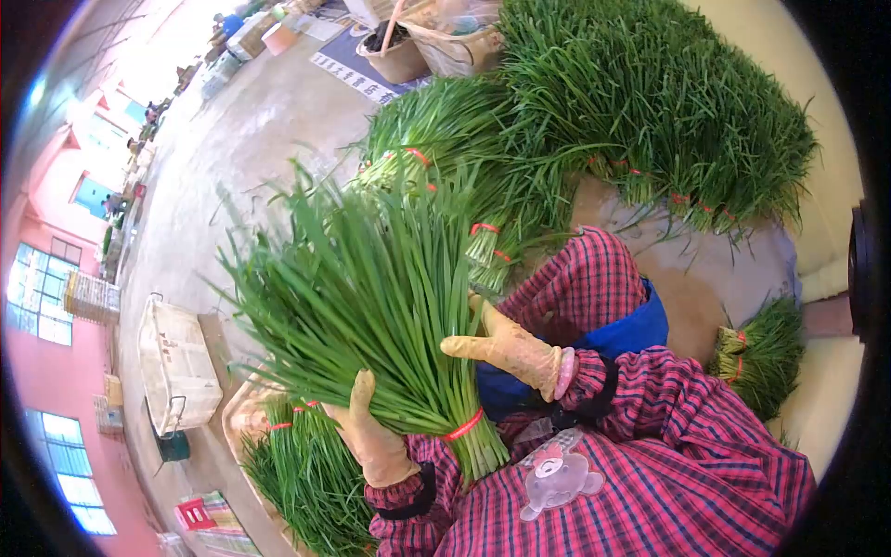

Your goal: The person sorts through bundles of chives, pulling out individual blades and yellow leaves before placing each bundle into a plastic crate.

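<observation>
A large bunch of long green leaves, bound near its pale stem ends by a red band, is held upright and tilted before my chest. My left hand, in a cream glove, grips its lower left side with the thumb up. On the right side, my right hand, gloved alike, holds the bunch with thumb and fingers around its edge; some fingers are hidden by the leaves. The stem ends rest close to my checked clothing.
Banded bunches lie in a big heap at the upper right, a smaller pile at the right, and a container at the lower left. A white crate stands at the left. Tubs stand at the top.
</observation>
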`<action>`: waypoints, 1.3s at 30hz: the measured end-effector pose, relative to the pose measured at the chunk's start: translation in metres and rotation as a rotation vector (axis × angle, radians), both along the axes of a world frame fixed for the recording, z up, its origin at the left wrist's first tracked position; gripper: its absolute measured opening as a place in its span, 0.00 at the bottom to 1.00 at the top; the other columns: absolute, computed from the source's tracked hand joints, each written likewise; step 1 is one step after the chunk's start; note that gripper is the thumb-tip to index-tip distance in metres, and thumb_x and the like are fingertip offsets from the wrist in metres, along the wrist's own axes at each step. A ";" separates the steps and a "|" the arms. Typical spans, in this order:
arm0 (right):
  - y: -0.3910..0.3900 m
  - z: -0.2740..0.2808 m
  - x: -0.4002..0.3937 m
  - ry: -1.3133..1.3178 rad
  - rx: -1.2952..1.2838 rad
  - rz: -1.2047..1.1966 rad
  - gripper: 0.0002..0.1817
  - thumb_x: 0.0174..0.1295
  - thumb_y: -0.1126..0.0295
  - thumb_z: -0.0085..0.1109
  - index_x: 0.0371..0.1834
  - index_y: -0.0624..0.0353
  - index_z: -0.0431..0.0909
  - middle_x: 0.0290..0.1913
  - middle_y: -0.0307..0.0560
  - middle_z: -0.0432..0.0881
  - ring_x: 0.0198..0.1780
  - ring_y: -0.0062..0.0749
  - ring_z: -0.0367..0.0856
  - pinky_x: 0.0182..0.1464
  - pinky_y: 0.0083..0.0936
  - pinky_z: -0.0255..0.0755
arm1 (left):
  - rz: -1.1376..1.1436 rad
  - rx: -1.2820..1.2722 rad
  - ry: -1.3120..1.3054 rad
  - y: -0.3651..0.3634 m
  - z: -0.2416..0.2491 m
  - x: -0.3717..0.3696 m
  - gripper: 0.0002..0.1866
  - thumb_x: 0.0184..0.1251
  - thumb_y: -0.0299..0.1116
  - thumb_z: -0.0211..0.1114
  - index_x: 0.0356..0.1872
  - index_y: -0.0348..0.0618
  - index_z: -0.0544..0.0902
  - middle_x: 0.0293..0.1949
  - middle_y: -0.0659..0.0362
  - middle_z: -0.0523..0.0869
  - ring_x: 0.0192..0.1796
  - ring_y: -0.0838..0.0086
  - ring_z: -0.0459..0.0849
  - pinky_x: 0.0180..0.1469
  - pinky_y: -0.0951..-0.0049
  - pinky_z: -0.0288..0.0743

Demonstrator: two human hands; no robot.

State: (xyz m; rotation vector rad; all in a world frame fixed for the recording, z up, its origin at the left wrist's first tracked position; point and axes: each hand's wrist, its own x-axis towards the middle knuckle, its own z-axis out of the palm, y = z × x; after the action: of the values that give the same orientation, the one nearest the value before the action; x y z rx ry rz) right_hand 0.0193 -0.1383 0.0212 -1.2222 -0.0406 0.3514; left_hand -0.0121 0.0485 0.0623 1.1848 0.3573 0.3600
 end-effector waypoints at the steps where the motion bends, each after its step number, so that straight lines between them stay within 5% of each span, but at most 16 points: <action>1: 0.001 0.002 0.000 -0.009 0.004 0.012 0.53 0.57 0.55 0.72 0.76 0.64 0.45 0.68 0.53 0.68 0.68 0.35 0.67 0.70 0.29 0.59 | 0.012 0.004 -0.009 0.000 0.006 0.005 0.25 0.60 0.26 0.61 0.61 0.34 0.72 0.56 0.52 0.78 0.55 0.64 0.80 0.59 0.63 0.76; 3: 0.004 0.005 -0.005 -0.081 0.118 0.069 0.58 0.56 0.56 0.73 0.78 0.65 0.37 0.68 0.55 0.67 0.69 0.35 0.65 0.71 0.30 0.58 | -0.047 0.033 0.072 0.001 0.017 0.015 0.37 0.57 0.19 0.64 0.70 0.41 0.63 0.60 0.54 0.74 0.62 0.65 0.74 0.65 0.61 0.70; 5: 0.013 -0.017 -0.008 -0.164 -0.048 0.046 0.62 0.56 0.59 0.73 0.78 0.65 0.30 0.69 0.54 0.66 0.69 0.35 0.65 0.70 0.29 0.59 | -0.026 0.111 0.066 -0.018 0.032 0.019 0.35 0.59 0.20 0.66 0.69 0.38 0.64 0.60 0.55 0.75 0.61 0.67 0.74 0.63 0.64 0.70; 7: 0.012 0.004 -0.008 -0.046 0.104 0.081 0.62 0.57 0.61 0.72 0.78 0.63 0.27 0.69 0.55 0.66 0.67 0.35 0.68 0.68 0.30 0.63 | -0.418 0.399 0.026 -0.030 0.045 0.019 0.35 0.63 0.23 0.66 0.70 0.35 0.62 0.62 0.53 0.74 0.58 0.69 0.75 0.62 0.68 0.70; 8: 0.007 0.011 -0.004 0.010 0.210 0.032 0.59 0.58 0.63 0.71 0.78 0.61 0.30 0.67 0.53 0.69 0.64 0.34 0.72 0.65 0.30 0.67 | -0.548 0.440 -0.124 -0.029 0.043 0.023 0.35 0.66 0.23 0.63 0.72 0.34 0.58 0.64 0.50 0.72 0.57 0.70 0.76 0.63 0.70 0.68; 11: -0.005 -0.014 0.006 0.180 0.441 0.010 0.35 0.59 0.66 0.67 0.68 0.60 0.63 0.54 0.43 0.79 0.53 0.29 0.79 0.56 0.27 0.73 | -0.515 0.314 -0.097 -0.034 0.077 0.011 0.35 0.68 0.24 0.60 0.73 0.33 0.56 0.65 0.48 0.72 0.58 0.70 0.76 0.64 0.70 0.67; 13: -0.015 -0.026 0.005 0.170 0.479 -0.014 0.27 0.60 0.65 0.64 0.62 0.59 0.69 0.50 0.42 0.81 0.49 0.28 0.80 0.53 0.27 0.74 | -0.311 0.458 -0.031 -0.014 0.067 0.002 0.24 0.72 0.30 0.57 0.65 0.26 0.70 0.56 0.47 0.81 0.55 0.71 0.81 0.56 0.74 0.75; 17: -0.018 -0.068 0.010 0.413 0.729 0.189 0.14 0.65 0.62 0.57 0.47 0.58 0.79 0.41 0.41 0.83 0.41 0.26 0.81 0.47 0.27 0.74 | -0.657 0.425 0.342 0.026 0.032 -0.009 0.23 0.74 0.40 0.57 0.58 0.28 0.77 0.46 0.53 0.86 0.46 0.76 0.83 0.51 0.76 0.76; 19: -0.013 -0.062 0.007 0.322 0.718 0.227 0.13 0.67 0.61 0.53 0.46 0.58 0.79 0.42 0.42 0.83 0.42 0.27 0.81 0.48 0.28 0.74 | -0.657 0.365 0.345 0.016 0.002 -0.007 0.25 0.76 0.46 0.54 0.58 0.31 0.76 0.53 0.55 0.83 0.50 0.73 0.82 0.53 0.73 0.75; 21: -0.002 -0.079 0.004 0.419 0.737 0.294 0.12 0.66 0.62 0.55 0.46 0.56 0.79 0.43 0.43 0.83 0.45 0.30 0.80 0.49 0.29 0.73 | -0.607 -0.137 0.195 0.006 -0.032 0.001 0.24 0.76 0.44 0.53 0.59 0.33 0.75 0.56 0.55 0.81 0.54 0.69 0.81 0.56 0.69 0.75; 22: -0.002 -0.069 0.004 0.420 0.734 0.304 0.12 0.66 0.62 0.55 0.46 0.56 0.79 0.43 0.43 0.83 0.45 0.30 0.80 0.49 0.29 0.73 | -0.598 -0.138 0.190 -0.002 -0.028 0.004 0.24 0.76 0.44 0.53 0.59 0.33 0.75 0.56 0.55 0.81 0.54 0.69 0.81 0.56 0.69 0.75; 25: -0.014 -0.003 -0.001 -0.320 -0.064 0.163 0.23 0.65 0.59 0.58 0.60 0.58 0.74 0.56 0.47 0.78 0.59 0.39 0.74 0.62 0.31 0.66 | -0.376 -0.384 0.245 -0.010 -0.023 0.014 0.23 0.75 0.43 0.53 0.60 0.34 0.75 0.55 0.54 0.82 0.55 0.65 0.82 0.58 0.66 0.75; 29: -0.017 0.009 0.005 -0.061 0.122 0.147 0.33 0.63 0.60 0.64 0.68 0.61 0.64 0.61 0.49 0.74 0.64 0.33 0.68 0.68 0.31 0.59 | -0.373 -0.323 0.113 0.000 -0.044 0.024 0.21 0.71 0.38 0.59 0.57 0.33 0.76 0.51 0.54 0.83 0.50 0.67 0.83 0.54 0.66 0.77; 31: -0.007 0.006 0.012 -0.096 0.132 0.134 0.33 0.63 0.62 0.65 0.68 0.62 0.63 0.59 0.47 0.76 0.60 0.30 0.71 0.64 0.29 0.65 | -0.317 0.079 0.132 -0.018 -0.021 0.024 0.19 0.71 0.35 0.54 0.58 0.35 0.76 0.48 0.54 0.83 0.48 0.66 0.83 0.53 0.67 0.79; 34: -0.006 0.003 0.017 0.031 0.252 -0.094 0.21 0.65 0.64 0.62 0.57 0.63 0.72 0.46 0.41 0.81 0.45 0.27 0.79 0.48 0.27 0.76 | -0.199 0.002 0.075 -0.036 0.005 0.022 0.16 0.66 0.31 0.62 0.52 0.34 0.78 0.48 0.56 0.83 0.45 0.71 0.83 0.52 0.70 0.77; 39: -0.010 -0.055 0.011 0.169 0.760 -0.163 0.12 0.73 0.67 0.48 0.53 0.60 0.74 0.43 0.43 0.81 0.41 0.27 0.80 0.44 0.25 0.77 | -0.116 -0.084 0.118 -0.030 -0.002 0.014 0.21 0.63 0.28 0.62 0.57 0.34 0.74 0.52 0.55 0.81 0.51 0.69 0.81 0.55 0.67 0.76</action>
State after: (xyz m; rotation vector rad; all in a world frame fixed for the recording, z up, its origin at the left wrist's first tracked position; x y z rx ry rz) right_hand 0.0305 -0.1487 -0.0334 -0.4375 0.0673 0.2581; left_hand 0.0020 0.0186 0.0601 1.1411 0.4008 0.1732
